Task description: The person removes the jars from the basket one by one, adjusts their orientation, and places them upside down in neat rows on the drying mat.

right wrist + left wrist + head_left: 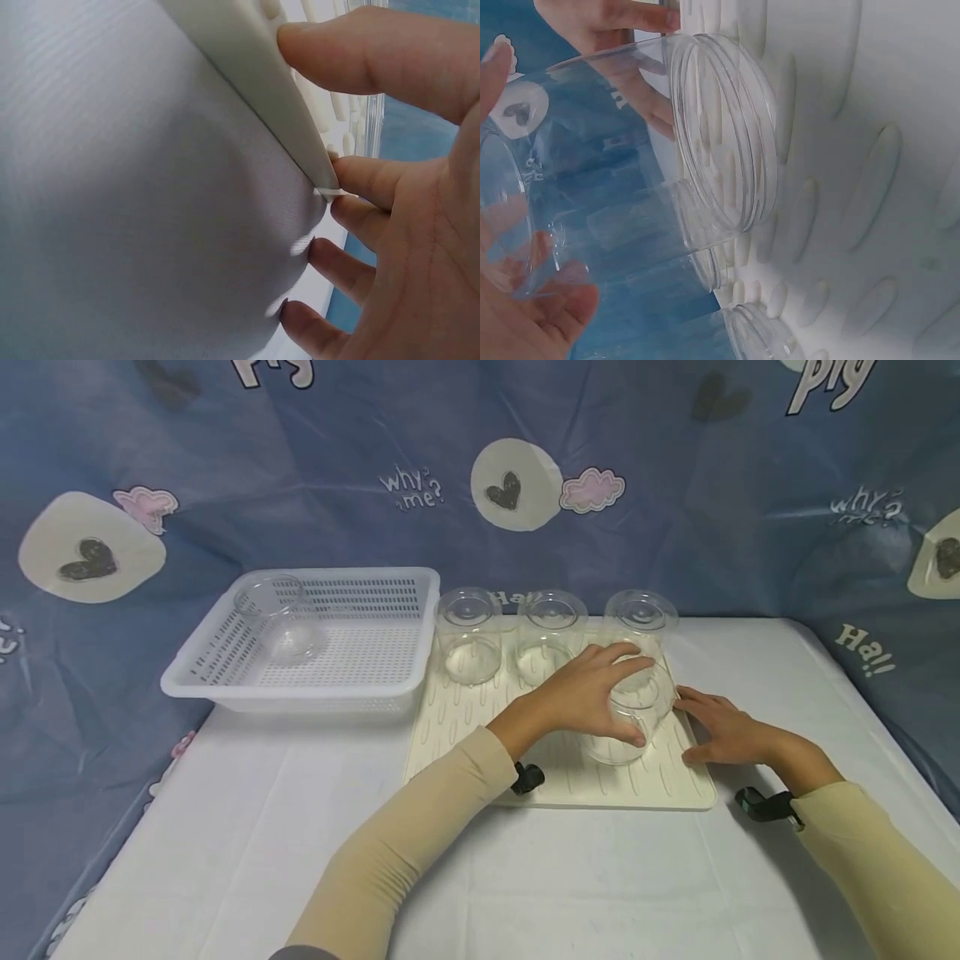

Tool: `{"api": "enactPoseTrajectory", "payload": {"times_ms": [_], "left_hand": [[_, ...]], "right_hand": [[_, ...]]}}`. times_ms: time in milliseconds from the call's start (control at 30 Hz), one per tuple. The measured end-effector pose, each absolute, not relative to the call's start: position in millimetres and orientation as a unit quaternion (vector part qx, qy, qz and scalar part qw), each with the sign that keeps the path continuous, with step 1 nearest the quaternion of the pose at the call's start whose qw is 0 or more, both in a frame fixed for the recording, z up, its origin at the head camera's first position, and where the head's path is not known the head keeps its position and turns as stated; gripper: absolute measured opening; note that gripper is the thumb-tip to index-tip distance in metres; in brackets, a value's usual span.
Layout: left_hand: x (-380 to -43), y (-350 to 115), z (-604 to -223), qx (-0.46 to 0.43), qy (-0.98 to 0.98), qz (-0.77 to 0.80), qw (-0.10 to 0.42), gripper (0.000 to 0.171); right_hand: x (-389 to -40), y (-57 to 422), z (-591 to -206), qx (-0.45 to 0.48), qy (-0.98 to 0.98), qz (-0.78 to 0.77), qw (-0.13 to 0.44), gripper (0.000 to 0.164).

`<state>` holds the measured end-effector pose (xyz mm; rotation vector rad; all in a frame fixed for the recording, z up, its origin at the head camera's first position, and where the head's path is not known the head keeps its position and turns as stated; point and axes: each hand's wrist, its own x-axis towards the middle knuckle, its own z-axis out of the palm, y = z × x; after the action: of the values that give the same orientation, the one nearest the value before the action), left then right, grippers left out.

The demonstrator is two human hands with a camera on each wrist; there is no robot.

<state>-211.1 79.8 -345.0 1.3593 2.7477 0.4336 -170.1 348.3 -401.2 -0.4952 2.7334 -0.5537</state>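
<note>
My left hand point(581, 693) grips a clear plastic jar point(607, 172) around its upper end, thumb on one side and fingers on the other. Its ringed, threaded mouth faces down, right at the cream ridged drying mat point(517, 789). This jar is at the front right of the mat. Behind it, three similar jars form a row: a left one point(470, 639), a middle one point(551, 631) and a right one point(641, 610). My right hand point(727, 727) touches the mat's right edge, with its thumb point(337, 56) on the edge and its fingers spread and fairly straight.
A white slotted plastic basket point(322, 697) stands left of the mat, with another clear jar point(281, 627) in it. White cloth point(585, 877) covers the table. A blue printed sheet point(337, 468) hangs behind and along the sides.
</note>
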Motion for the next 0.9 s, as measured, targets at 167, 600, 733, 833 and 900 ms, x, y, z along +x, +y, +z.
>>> {"api": "enactPoseTrajectory", "payload": {"times_ms": [167,600,733,833,900], "left_hand": [[-212.1,76.8,-339.1,0.439,0.887,0.141,0.001,0.116],[-197.7,-1.9,-305.1,0.433,0.883,0.181,-0.009,0.094],[-199.5,-34.1,-289.3,0.413,0.892,0.182,-0.024,0.082],[-201.8,-54.3,-278.6,0.391,0.9,0.191,-0.027,0.074],[-203.2,-66.6,-272.0,0.378,0.904,0.196,-0.031,0.069]], "right_hand": [[-169.9,348.8,-400.8,-0.172,0.955,-0.188,0.153,0.086],[-168.8,346.9,-403.7,-0.183,0.955,-0.185,0.14,0.082],[-169.5,347.7,-402.5,-0.185,0.957,-0.179,0.137,0.082],[-169.9,347.9,-402.5,-0.181,0.957,-0.179,0.14,0.083],[-170.1,346.8,-402.3,-0.181,0.956,-0.183,0.14,0.083]]}}
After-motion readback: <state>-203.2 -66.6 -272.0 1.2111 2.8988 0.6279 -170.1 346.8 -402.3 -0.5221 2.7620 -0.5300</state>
